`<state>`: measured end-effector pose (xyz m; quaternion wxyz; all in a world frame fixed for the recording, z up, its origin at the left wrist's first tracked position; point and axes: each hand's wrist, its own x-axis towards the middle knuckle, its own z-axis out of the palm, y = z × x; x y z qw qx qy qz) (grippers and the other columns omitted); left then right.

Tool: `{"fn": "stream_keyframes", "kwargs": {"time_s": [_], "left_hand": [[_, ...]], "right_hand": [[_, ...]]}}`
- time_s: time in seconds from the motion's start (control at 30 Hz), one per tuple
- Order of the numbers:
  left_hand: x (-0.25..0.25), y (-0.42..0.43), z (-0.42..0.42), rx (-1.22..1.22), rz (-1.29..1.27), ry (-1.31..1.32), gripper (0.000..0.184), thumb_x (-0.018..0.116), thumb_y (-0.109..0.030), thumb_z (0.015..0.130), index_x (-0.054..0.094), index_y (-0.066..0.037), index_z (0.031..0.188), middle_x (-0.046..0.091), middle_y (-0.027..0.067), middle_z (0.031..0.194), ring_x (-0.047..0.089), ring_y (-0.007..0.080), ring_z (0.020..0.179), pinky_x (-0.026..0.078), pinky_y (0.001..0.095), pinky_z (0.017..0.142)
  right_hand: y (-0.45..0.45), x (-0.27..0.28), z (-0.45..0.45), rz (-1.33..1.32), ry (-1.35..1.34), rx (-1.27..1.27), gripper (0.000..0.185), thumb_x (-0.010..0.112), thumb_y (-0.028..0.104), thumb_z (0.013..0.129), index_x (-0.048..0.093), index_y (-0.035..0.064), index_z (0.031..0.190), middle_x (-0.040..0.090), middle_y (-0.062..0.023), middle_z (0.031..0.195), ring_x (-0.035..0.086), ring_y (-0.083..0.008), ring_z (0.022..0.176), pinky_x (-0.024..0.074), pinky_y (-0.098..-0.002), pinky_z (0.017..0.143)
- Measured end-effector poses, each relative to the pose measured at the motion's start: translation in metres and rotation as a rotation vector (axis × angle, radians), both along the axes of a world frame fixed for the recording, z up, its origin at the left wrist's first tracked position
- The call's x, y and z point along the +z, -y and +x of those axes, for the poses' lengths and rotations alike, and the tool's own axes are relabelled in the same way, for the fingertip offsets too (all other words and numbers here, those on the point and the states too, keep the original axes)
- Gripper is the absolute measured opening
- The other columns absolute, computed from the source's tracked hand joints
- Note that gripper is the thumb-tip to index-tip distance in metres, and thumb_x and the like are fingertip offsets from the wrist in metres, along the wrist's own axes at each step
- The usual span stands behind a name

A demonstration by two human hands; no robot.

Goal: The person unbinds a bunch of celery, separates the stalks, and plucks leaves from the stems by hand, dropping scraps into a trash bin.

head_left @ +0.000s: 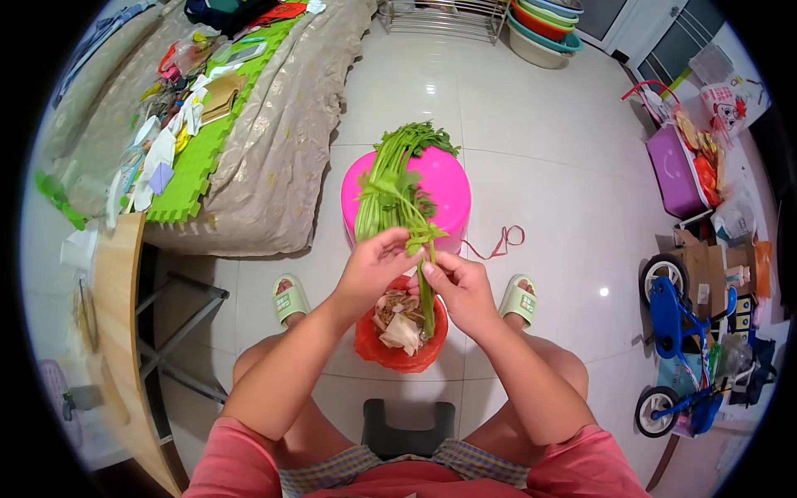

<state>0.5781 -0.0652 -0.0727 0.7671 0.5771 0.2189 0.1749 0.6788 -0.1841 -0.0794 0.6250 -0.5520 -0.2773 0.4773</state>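
Observation:
A bunch of green celery (383, 187) lies on a round pink stool (455, 187), its leaves toward the far edge. Over the near edge of the stool, one leafy stalk (427, 303) is held upright between my hands, its thick end hanging over a red-lined bin (374, 353). My right hand (461, 286) has its fingers closed round this stalk. My left hand (378, 264) is at the stalk's leaves, thumb and fingers curled together on them. Pale and brown scraps (400, 328) lie inside the bin.
A cloth-covered bed (266, 141) with a cluttered green mat stands at left, above a wooden board (124, 332). A blue balance bike (668, 315) and purple box (677, 170) are at right. Stacked basins (540, 50) stand at the back; a red cord (502, 241) lies on the floor.

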Motion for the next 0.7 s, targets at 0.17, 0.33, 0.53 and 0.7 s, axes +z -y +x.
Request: {"fn": "stream_keyframes", "kwargs": {"time_s": [0.17, 0.33, 0.53, 0.7], "left_hand": [[0.015, -0.005, 0.008, -0.023, -0.132, 0.037, 0.014, 0.059, -0.012, 0.085, 0.057, -0.003, 0.096, 0.057, -0.0005, 0.075, 0.049, 0.0046, 0.059, 0.033, 0.0176, 0.051], [0.014, -0.007, 0.003, -0.013, -0.216, -0.022, 0.015, 0.062, -0.009, 0.081, 0.056, -0.002, 0.093, 0.06, 0.0036, 0.077, 0.057, 0.01, 0.064, 0.044, 0.0208, 0.053], [0.004, -0.002, -0.012, -0.032, -0.247, 0.235, 0.04, 0.057, -0.004, 0.081, 0.045, 0.001, 0.119, 0.059, 0.008, 0.099, 0.058, 0.0151, 0.09, 0.047, 0.0287, 0.08], [0.015, -0.004, -0.009, 0.024, -0.12, 0.181, 0.048, 0.056, -0.005, 0.084, 0.038, 0.002, 0.128, 0.057, 0.009, 0.109, 0.056, 0.0155, 0.098, 0.043, 0.0307, 0.09]], "right_hand": [[-0.015, 0.011, -0.005, 0.059, 0.007, -0.126, 0.021, 0.038, 0.016, 0.096, 0.05, -0.0009, 0.099, 0.059, -0.0077, 0.073, 0.059, -0.0127, 0.063, 0.0499, -0.0243, 0.058], [-0.02, 0.013, -0.006, 0.054, 0.005, -0.232, 0.014, 0.037, 0.015, 0.096, 0.041, 0.0028, 0.09, 0.057, -0.008, 0.073, 0.059, -0.0133, 0.062, 0.0507, -0.0248, 0.055], [-0.02, 0.007, -0.013, 0.024, -0.154, -0.285, 0.02, 0.037, 0.02, 0.096, 0.046, 0.0043, 0.087, 0.052, -0.0044, 0.063, 0.05, -0.0088, 0.049, 0.0443, -0.0203, 0.045], [-0.019, 0.007, -0.021, 0.017, -0.187, -0.178, 0.025, 0.037, 0.025, 0.097, 0.047, 0.0047, 0.087, 0.05, -0.0033, 0.057, 0.038, -0.0055, 0.04, 0.0293, -0.0189, 0.037]]}}
